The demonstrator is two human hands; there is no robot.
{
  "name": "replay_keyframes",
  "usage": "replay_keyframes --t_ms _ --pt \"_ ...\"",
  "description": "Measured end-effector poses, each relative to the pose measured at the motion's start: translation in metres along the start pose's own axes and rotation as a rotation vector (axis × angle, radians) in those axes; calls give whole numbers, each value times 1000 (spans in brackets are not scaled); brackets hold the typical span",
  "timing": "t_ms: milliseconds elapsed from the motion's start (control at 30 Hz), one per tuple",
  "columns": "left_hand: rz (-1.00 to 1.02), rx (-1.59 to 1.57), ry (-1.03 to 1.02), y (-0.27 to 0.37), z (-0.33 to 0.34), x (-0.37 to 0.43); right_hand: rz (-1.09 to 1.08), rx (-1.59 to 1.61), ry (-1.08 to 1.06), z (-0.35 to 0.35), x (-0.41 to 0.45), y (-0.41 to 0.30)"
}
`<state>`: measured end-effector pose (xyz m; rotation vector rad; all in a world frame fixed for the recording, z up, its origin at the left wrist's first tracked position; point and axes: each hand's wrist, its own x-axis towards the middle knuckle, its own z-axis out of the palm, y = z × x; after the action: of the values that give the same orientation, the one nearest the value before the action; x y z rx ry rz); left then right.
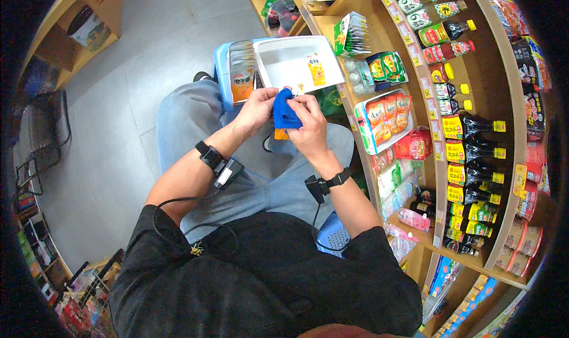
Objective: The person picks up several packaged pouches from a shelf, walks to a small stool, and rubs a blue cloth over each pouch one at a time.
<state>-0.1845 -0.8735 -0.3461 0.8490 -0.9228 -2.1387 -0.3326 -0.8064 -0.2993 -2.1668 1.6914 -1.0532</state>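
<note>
A blue cloth (pixel 286 112) is bunched in my right hand (pixel 310 122), pressed between the thumb and fingers. Behind the cloth is an orange packet (pixel 281 135); its lower end shows and most of it is hidden. My left hand (pixel 259 109) pinches at the cloth's left edge, gripping the packet there, though its fingertips are partly covered. Just beyond my hands, a white tray (pixel 280 56) holds an orange and white packet (pixel 316 72). To its left, a row of similar packets (pixel 242 73) stands upright in a carton on a blue stool (pixel 226 87).
Wooden shelves (pixel 440 169) rise close on my right, with sauce bottles (pixel 471 151), a white tray of orange packets (pixel 386 122) and green packets (pixel 351 33). A folding chair (pixel 44 129) stands at left on the grey tiled floor (pixel 102 129). A blue perforated seat (pixel 332 236) shows beside me.
</note>
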Motion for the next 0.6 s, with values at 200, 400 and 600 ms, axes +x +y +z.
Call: replay_keyframes --t_ms 200,400,600 --pt "22 -80 83 2 -7 4 -79 65 -76 -8 -14 7" --pt "61 -45 84 0 -6 9 -78 46 -82 -18 -18 1" --pt "20 -47 -10 -7 -3 8 132 80 71 -16 -4 9"
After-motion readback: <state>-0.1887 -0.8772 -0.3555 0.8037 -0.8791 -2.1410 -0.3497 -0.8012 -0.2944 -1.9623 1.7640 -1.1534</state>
